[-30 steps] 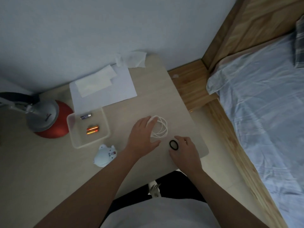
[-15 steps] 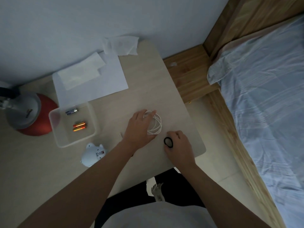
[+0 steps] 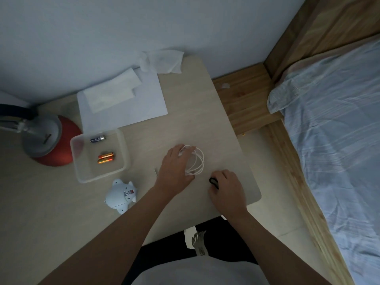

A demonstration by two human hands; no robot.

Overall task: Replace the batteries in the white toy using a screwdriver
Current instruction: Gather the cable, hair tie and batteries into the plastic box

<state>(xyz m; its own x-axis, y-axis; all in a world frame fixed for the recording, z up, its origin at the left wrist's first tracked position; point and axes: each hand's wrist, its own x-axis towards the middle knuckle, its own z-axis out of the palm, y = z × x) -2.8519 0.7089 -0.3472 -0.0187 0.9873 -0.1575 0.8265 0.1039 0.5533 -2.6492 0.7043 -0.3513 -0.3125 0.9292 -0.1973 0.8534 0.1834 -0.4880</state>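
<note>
We haven't started on the white toy (image 3: 121,195) — it lies on its front on the desk (image 3: 195,120), near edge, just below the clear tray (image 3: 123,145), untouched. Whether its battery cover is off, we can't tell. Our left hand (image 3: 174,169) rests on a coiled white cable (image 3: 196,163), fingers loosely curled over it; our right hand (image 3: 226,190) pinches a small black loop (image 3: 213,182). Likely we're clearing clutter first. No screwdriver clearly seen — a thin sliver by the left wrist is unclear. Count: three batteries in the tray, two orange (image 3: 106,157), one dark (image 3: 97,139); one toy, one cable, one loop. Unscrewing, swapping and closing are all left.
</note>
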